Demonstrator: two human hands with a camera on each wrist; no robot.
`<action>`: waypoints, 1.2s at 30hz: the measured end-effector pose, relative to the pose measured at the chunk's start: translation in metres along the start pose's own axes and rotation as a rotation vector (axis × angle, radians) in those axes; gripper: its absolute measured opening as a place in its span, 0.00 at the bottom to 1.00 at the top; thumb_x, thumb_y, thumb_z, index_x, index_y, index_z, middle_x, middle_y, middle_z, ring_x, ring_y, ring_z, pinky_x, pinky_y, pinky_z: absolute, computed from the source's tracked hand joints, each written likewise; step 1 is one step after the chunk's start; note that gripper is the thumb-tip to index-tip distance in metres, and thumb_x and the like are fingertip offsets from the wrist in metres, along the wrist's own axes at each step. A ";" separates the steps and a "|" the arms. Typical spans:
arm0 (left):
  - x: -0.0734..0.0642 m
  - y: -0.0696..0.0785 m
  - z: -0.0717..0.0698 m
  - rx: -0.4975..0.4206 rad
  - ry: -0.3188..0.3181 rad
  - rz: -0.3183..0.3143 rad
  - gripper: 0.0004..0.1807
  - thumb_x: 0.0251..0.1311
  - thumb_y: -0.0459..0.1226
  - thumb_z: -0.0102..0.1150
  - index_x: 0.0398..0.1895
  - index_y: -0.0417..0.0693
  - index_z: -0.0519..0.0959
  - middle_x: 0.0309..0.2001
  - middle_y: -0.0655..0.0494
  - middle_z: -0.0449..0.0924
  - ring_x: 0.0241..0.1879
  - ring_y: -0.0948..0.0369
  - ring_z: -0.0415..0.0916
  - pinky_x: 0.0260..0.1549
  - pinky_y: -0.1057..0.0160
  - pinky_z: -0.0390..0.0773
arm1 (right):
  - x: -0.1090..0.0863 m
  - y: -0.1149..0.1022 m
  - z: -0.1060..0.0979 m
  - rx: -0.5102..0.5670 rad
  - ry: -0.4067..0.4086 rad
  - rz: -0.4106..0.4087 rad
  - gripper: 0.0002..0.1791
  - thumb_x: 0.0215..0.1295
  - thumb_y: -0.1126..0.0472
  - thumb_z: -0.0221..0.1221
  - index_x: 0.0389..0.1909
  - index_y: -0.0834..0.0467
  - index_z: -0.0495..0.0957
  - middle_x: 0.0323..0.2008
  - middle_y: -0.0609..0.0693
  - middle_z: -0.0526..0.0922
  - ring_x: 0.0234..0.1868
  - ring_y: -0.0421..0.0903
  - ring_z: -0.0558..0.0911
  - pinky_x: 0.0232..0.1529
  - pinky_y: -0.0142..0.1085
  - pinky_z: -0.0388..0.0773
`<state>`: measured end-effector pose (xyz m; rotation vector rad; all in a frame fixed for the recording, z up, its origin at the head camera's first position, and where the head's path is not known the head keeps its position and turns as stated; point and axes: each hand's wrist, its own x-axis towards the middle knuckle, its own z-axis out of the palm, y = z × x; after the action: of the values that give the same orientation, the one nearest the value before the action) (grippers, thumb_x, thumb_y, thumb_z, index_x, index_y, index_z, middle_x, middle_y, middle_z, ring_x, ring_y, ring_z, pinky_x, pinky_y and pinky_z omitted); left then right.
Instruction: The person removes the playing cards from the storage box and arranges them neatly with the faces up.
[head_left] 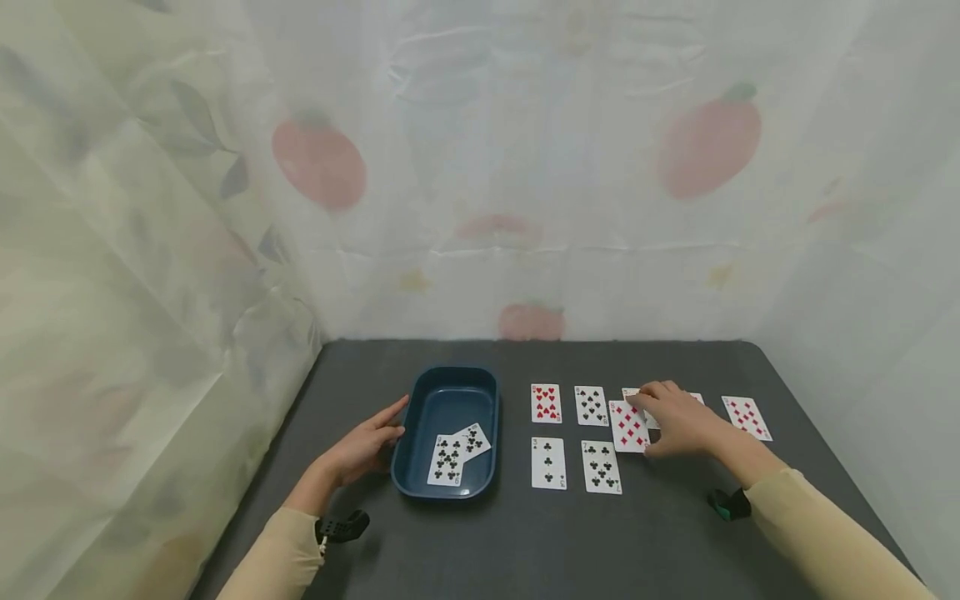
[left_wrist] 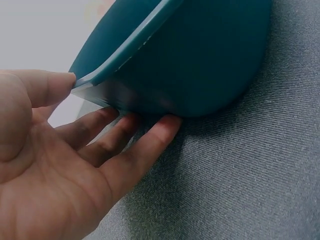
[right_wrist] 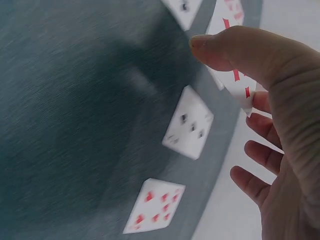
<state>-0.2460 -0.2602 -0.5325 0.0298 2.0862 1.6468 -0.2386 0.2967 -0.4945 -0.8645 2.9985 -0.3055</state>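
At the left side of a dark blue tray (head_left: 444, 408), my left hand (head_left: 358, 454) grips its edge. In the left wrist view the thumb lies at the tray's rim (left_wrist: 132, 49), with fingertips against the outer wall below. Two overlapping clubs cards (head_left: 446, 461) lie face up in the tray. My right hand (head_left: 686, 427) pinches a diamonds playing card (head_left: 628, 427) between thumb and fingers. In the right wrist view this diamonds card (right_wrist: 240, 90) is tilted, partly covered by the thumb, and the other fingers are spread loosely behind it.
Face-up cards lie right of the tray: a hearts card (head_left: 546, 403), a spades card (head_left: 592, 406), two clubs cards (head_left: 548, 463) and, far right, a diamonds card (head_left: 746, 417). My right hand partly hides others. A pale curtain (head_left: 525, 192) hangs behind the dark table (head_left: 510, 550).
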 end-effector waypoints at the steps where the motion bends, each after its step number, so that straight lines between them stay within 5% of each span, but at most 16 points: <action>1: 0.000 0.000 0.000 -0.002 0.001 -0.001 0.35 0.79 0.39 0.47 0.82 0.73 0.51 0.80 0.40 0.45 0.76 0.34 0.49 0.51 0.31 0.74 | -0.004 0.002 0.001 -0.002 -0.005 0.005 0.44 0.45 0.51 0.80 0.65 0.62 0.77 0.56 0.57 0.76 0.55 0.58 0.73 0.51 0.56 0.74; 16: 0.001 -0.002 0.000 -0.017 0.012 -0.017 0.34 0.79 0.39 0.48 0.82 0.75 0.53 0.80 0.41 0.46 0.75 0.35 0.50 0.48 0.34 0.77 | -0.042 0.015 0.027 0.025 -0.085 0.076 0.43 0.41 0.51 0.79 0.63 0.59 0.79 0.55 0.55 0.77 0.55 0.57 0.75 0.54 0.58 0.75; 36: -0.001 -0.002 0.000 -0.017 0.010 -0.017 0.34 0.80 0.38 0.47 0.82 0.74 0.51 0.79 0.40 0.47 0.74 0.35 0.52 0.49 0.33 0.76 | -0.053 0.014 0.035 0.085 -0.150 0.131 0.43 0.42 0.49 0.79 0.63 0.58 0.79 0.57 0.55 0.76 0.58 0.58 0.74 0.55 0.59 0.75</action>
<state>-0.2443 -0.2607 -0.5343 -0.0013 2.0740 1.6581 -0.1989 0.3303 -0.5341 -0.6491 2.8632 -0.3469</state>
